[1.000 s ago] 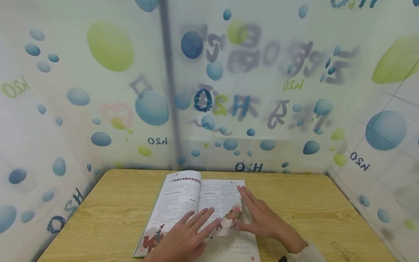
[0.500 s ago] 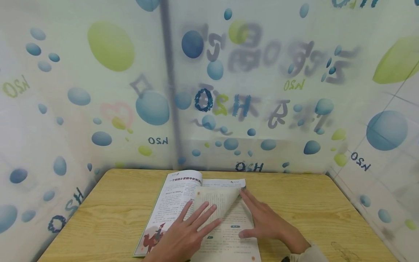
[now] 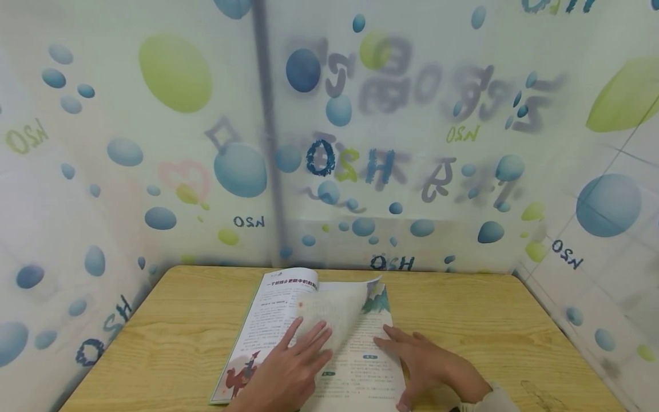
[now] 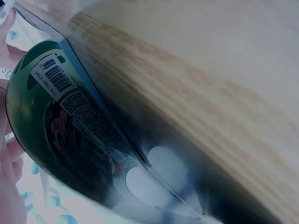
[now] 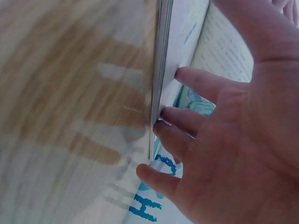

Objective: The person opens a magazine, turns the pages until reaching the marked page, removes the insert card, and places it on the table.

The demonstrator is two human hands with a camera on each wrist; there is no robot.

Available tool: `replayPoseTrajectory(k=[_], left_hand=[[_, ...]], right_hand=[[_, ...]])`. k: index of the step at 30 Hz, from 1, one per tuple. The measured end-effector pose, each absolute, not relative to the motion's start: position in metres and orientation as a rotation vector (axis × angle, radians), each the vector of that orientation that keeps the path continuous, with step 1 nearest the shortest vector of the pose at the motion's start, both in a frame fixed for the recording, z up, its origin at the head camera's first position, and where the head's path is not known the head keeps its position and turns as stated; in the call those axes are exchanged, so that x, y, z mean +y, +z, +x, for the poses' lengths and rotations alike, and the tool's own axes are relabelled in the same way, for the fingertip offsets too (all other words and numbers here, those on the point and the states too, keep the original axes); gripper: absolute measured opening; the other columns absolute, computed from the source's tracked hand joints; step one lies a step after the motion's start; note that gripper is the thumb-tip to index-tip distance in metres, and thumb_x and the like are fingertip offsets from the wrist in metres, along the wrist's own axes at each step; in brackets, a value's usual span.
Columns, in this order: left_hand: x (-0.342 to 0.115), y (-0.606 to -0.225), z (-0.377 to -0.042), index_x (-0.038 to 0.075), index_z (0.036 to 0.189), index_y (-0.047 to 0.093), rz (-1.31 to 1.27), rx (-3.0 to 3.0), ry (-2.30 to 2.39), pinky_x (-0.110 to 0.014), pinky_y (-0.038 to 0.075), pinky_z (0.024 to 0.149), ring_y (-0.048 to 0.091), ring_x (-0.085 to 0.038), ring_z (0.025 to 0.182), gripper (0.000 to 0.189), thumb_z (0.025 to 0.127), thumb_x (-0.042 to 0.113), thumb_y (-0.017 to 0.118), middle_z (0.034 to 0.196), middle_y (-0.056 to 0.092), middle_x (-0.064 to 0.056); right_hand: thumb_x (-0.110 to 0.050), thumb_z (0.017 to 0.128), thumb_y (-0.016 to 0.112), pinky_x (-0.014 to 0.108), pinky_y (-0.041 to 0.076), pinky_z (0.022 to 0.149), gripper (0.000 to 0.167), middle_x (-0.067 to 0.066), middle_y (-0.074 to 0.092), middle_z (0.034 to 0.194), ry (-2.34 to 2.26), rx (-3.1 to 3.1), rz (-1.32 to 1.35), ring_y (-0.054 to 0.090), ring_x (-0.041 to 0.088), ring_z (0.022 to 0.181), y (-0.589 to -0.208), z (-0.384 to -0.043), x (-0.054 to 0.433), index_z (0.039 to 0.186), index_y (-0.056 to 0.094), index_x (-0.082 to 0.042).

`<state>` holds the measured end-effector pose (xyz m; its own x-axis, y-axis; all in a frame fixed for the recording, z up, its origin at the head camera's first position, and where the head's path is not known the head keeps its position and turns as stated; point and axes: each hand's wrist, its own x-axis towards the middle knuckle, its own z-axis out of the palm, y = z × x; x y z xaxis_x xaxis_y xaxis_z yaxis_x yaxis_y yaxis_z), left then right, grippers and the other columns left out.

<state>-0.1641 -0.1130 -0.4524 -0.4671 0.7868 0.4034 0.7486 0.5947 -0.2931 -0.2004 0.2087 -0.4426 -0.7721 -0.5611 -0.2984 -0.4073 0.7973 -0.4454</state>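
An open magazine (image 3: 280, 309) lies on the wooden table, a red-clad rider on a camel printed at its lower left. One right-hand leaf (image 3: 337, 312) is folded over leftward in a curl, baring a page (image 3: 373, 372) with a green picture at its top. Across the curled leaf and the middle of the magazine, my left hand (image 3: 293, 366) rests with spread fingers. My right hand (image 3: 429, 366) lies at the magazine's right edge; in the right wrist view its fingertips (image 5: 168, 114) touch near the stacked page edges. The left wrist view shows the green back cover (image 4: 32, 102) with a barcode.
The wood-grain table (image 3: 479, 320) extends to both sides of the magazine. Behind and beside it hang pale sheets (image 3: 412, 240) printed with blue and green drops and H2O lettering.
The right-hand leaf has lifted and folded over to the left, uncovering another page. My right hand has drawn back from the upper right corner, down along the right edge. My left hand stays nearly in place.
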Motion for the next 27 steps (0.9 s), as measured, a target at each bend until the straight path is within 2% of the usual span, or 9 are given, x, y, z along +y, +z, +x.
replayPoseTrajectory(k=[4, 13, 19, 27], left_hand=[[-0.1124, -0.4539, -0.1644, 0.02, 0.112, 0.072, -1.247, -2.314, 0.094, -0.057, 0.03, 0.11, 0.045, -0.028, 0.138, 0.035, 0.078, 0.028, 0.076, 0.139, 0.059, -0.007], [-0.1099, -0.4529, -0.1635, 0.02, 0.097, 0.072, -1.255, -2.312, 0.158, -0.059, 0.033, 0.108, 0.048, -0.029, 0.136, 0.019, 0.079, 0.027, 0.074, 0.138, 0.06, -0.01], [-0.1107, -0.4493, -0.1619, 0.017, 0.103, 0.072, -1.174, -2.397, 0.188, -0.063, 0.035, 0.105, 0.049, -0.029, 0.134, 0.024, 0.083, 0.031, 0.071, 0.138, 0.06, -0.008], [-0.1132, -0.4475, -0.1627, 0.017, 0.11, 0.07, -1.074, -2.545, 0.219, -0.062, 0.035, 0.106, 0.047, -0.03, 0.136, 0.029, 0.087, 0.036, 0.069, 0.141, 0.057, -0.009]], right_hand=[[-0.062, 0.059, 0.085, 0.073, 0.027, 0.104, 0.108, 0.012, 0.026, 0.162, -0.5, 2.574, -0.71, 0.03, 0.044, 0.143, -0.4449, -0.1989, 0.2089, 0.153, 0.041, -0.03], [-0.06, 0.059, 0.087, 0.071, 0.029, 0.104, 0.109, 0.013, 0.025, 0.162, -0.51, 2.577, -0.718, 0.029, 0.043, 0.144, -0.444, -0.1981, 0.208, 0.153, 0.041, -0.028], [-0.06, 0.059, 0.087, 0.07, 0.031, 0.105, 0.109, 0.013, 0.025, 0.163, -0.523, 2.572, -0.73, 0.028, 0.043, 0.145, -0.4436, -0.1978, 0.2073, 0.153, 0.041, -0.028], [-0.062, 0.058, 0.086, 0.071, 0.015, 0.111, 0.111, 0.013, 0.026, 0.162, -0.505, 2.574, -0.751, 0.025, 0.039, 0.147, -0.4447, -0.1997, 0.2075, 0.153, 0.041, -0.025]])
